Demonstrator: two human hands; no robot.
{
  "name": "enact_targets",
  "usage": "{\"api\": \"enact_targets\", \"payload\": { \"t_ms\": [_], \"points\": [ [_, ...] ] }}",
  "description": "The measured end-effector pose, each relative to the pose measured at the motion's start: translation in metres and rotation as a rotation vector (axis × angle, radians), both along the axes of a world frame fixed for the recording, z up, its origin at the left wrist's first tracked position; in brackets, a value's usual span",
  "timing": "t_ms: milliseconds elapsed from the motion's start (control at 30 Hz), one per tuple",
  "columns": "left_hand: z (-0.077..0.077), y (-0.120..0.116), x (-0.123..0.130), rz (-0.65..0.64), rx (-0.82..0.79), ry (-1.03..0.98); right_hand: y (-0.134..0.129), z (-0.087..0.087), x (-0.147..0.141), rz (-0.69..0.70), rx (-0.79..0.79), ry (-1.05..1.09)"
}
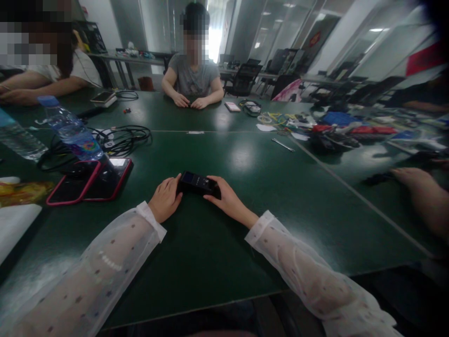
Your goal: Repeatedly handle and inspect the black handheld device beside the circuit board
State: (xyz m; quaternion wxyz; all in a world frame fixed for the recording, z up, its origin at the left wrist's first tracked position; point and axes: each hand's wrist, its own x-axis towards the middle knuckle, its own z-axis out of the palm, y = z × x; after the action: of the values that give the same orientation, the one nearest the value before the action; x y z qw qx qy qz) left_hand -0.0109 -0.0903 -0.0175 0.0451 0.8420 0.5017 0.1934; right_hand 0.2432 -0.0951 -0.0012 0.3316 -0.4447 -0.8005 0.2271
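Note:
A small black device [197, 183] with a little screen and some buttons lies on the green table [210, 243], in front of me. My left hand [166, 197] is at its left end, fingers together and thumb along the near side. Around the right end of the device is my right hand [226, 198], with fingers on the far side and thumb on the near side. Both hands grip the device between them. The underside of the device is hidden.
Two phones in red cases [107, 180], a plastic bottle [72, 126] and black cables [128, 138] are at left. A wrench [282, 145] and a pile of cables and cloth [343, 126] lie at right. People sit across, at left and at right.

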Motion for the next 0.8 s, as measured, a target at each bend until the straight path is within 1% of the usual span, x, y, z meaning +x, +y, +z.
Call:
{"api": "enact_targets", "payload": {
  "t_ms": [400,800],
  "points": [
    [0.0016,-0.0007,0.0013,0.014,-0.026,0.025,0.0003,0.0005,-0.0009,-0.005,0.034,-0.012],
    [0.0034,-0.0022,0.0012,0.014,-0.022,0.011,-0.0029,0.0032,-0.0029,-0.038,0.021,-0.030]
  ]
}}
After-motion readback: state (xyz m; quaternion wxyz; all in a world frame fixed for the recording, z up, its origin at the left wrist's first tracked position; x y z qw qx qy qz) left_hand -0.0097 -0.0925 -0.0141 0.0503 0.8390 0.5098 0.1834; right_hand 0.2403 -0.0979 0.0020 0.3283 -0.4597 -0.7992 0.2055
